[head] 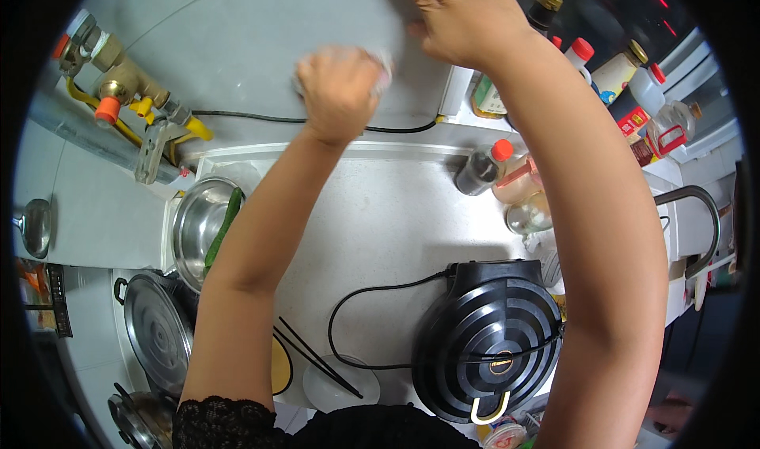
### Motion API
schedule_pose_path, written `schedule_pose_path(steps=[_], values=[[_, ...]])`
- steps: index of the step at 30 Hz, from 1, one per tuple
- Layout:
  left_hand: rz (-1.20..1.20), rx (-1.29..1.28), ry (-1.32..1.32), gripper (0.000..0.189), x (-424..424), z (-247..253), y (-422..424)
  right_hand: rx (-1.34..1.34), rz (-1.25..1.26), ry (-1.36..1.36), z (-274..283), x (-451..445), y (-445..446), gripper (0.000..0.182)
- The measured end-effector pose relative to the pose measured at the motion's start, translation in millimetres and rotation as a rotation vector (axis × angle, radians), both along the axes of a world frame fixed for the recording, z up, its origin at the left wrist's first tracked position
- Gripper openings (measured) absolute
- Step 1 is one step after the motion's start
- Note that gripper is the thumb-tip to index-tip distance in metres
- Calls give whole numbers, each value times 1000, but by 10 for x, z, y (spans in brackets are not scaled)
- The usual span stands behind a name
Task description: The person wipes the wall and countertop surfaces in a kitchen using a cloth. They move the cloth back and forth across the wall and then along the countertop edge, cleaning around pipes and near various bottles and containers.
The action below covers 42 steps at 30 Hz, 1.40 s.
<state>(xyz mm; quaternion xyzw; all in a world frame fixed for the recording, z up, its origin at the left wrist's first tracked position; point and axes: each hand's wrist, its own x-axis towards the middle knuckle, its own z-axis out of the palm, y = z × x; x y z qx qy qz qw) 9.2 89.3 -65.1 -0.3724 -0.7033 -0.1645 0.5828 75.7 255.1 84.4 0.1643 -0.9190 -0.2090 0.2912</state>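
Note:
My left hand (341,90), blurred, is closed around a crumpled cloth (385,72) against the pale wall tile (255,45) above the counter. My right hand (463,19) is higher up and to the right, at the tile's edge near the window sill. Its thumb and fingers are spread, some of them cut off by the top of the picture, and I see nothing held in it. Below my left hand a black cable (255,116) runs along the wall. The white counter (368,223) spreads out beneath both arms.
A black round electric griddle (487,336) sits at the lower right, its cord looping left. Chopsticks (320,360) lie across a bowl (341,384). At left are a steel basin (196,229) with a cucumber (224,229) and a gas valve (124,69). Bottles (478,173) line the right.

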Motion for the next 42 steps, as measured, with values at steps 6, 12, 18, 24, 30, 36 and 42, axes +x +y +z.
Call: schedule_pose_path(steps=[6, 12, 18, 24, 30, 36, 42], values=[[-72, -205, -127, 19, -41, -336, -243, -35, 4, -16, 40, 5, -68, 97], [-52, 200, 128, 12, -258, 438, -290, -45, -49, -49, 21, 8, -45, 96], [-7, -138, -141, 16, -183, -543, -701, -53, -87, -118, 73, -6, -134, 96], [26, 255, 7, 23, -272, 147, -645, -21, -137, -115, 47, 6, -97, 98], [-8, 65, -321, 22, -107, -482, -834, -45, 70, 209, -120, -179, 33, 94], [97, 295, 1, 18, -279, 349, -777, -77, 112, 156, -207, -250, 113, 105], [79, 4, -346, 20, -93, -399, -1054, -130, 107, 163, -84, -243, 59, 104]])
